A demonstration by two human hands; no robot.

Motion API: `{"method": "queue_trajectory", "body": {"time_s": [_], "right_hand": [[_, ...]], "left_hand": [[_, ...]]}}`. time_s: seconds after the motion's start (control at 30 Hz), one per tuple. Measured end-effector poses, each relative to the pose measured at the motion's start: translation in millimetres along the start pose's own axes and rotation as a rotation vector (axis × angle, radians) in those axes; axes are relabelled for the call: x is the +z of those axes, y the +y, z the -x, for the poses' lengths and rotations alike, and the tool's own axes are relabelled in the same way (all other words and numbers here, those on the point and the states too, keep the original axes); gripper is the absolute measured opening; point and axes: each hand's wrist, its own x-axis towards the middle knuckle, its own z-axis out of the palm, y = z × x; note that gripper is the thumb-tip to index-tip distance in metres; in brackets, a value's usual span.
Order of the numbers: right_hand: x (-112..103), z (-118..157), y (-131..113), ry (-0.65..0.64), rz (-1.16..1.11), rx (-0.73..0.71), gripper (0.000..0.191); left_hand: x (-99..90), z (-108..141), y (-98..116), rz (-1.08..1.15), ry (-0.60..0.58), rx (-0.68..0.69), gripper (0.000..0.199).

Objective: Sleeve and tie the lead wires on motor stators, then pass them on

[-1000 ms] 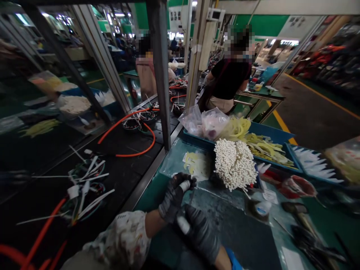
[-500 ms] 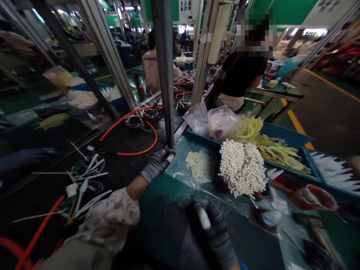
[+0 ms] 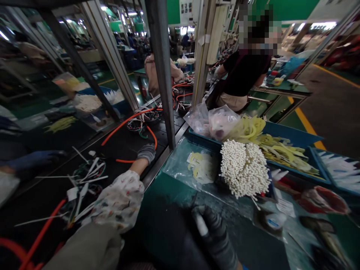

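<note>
My left hand [image 3: 146, 153], in a grey glove, is over the dark conveyor, against the curved orange tube [image 3: 152, 135]. Its fingertips are hidden, so any grip on the tube cannot be made out. My right hand [image 3: 215, 234], in a dark striped glove with a white thumb tip, rests low over the green and black tabletop [image 3: 160, 213]. Its fingers are curled together, with nothing visible in them. Beyond it, a bundle of white-tipped sticks [image 3: 243, 168] stands beside pale yellow cut pieces [image 3: 201, 165] on clear plastic.
Wire coils with white ties [image 3: 87, 172] lie at left, near another person's gloved hand [image 3: 36, 159]. A metal post [image 3: 164, 75] rises beyond my left hand. Blue trays [image 3: 316, 161] hold yellow strips and white pieces. A person in black [image 3: 246, 71] sits farther back.
My left hand has moved from the tabletop edge leftward to the orange tube on the conveyor. My right hand stays low and curled. The view has shifted slightly.
</note>
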Motion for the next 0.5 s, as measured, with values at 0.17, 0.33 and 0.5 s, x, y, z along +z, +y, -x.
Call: {"method": "queue_trajectory", "body": {"time_s": [0.17, 0.33, 0.5], "right_hand": [[-0.1, 0.1, -0.6, -0.040, -0.001, 0.036, 0.023], [-1.5, 4.7, 6.5, -0.060, -0.028, 0.031, 0.029], [-4.4, 2.8, 3.2, -0.098, -0.024, 0.076, 0.036]], "left_hand": [[8.3, 40.5, -19.0, -0.065, -0.106, 0.084, 0.042], [-15.4, 63.3, -48.0, -0.040, -0.188, 0.160, 0.030], [-45.9, 43.9, -77.8, -0.111, 0.071, -0.088, 0.048]]}}
